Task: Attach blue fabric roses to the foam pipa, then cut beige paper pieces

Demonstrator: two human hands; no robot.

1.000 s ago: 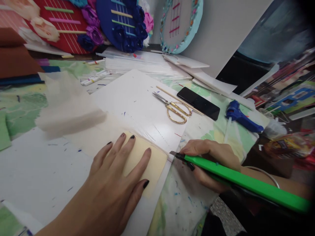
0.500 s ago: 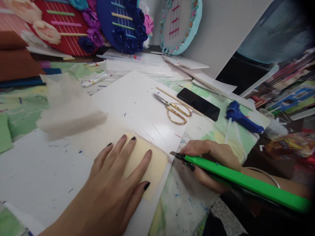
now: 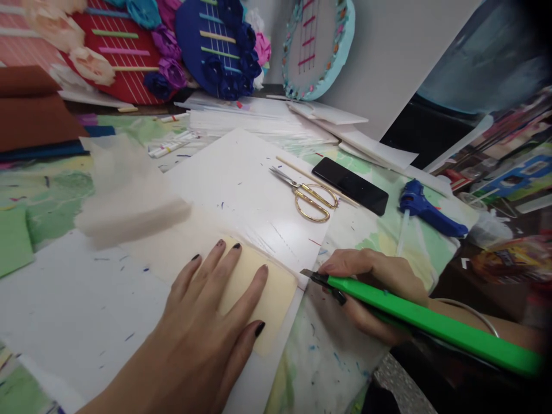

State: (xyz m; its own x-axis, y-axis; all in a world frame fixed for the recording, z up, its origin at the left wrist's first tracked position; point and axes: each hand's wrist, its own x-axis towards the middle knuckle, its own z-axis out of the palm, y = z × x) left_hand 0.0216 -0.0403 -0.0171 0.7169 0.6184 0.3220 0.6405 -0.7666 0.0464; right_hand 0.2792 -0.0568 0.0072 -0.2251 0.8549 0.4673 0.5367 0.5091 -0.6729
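Paper (image 3: 278,293): cream, flat on a white board (image 3: 241,167), pinned beneath your left grip (image 3: 202,328) and showing to the right of its fingers.
Left grip: spread wide, palm down; it presses on the paper and is wrapped around nothing.
Right grip (image 3: 383,273): closed around a green cutter (image 3: 414,309), with the blade (image 3: 307,272) pointing left, toward your other grip.
Blade: just by the paper's right corner; whether it touches cannot be told from here.
Steady pressure: bear down evenly with your left palm and fingers, so the sheet cannot creep or buckle.
Fingertips: your left forefinger lies near the paper's far edge; draw it back from the blade's line.
Stroke: judging by this pose, a low blade angle and light, even passes would suit thin paper best.
Scissors (image 3: 313,201): gold-handled, ahead and to the left of your right grip.
Phone (image 3: 350,185): straight ahead of your right grip, beyond it, screen dark.
Glue gun (image 3: 431,210): blue, ahead and to the right of your right grip.
Writing: the snack packet (image 3: 511,260) right of your right grip bears lettering too blurred to read.
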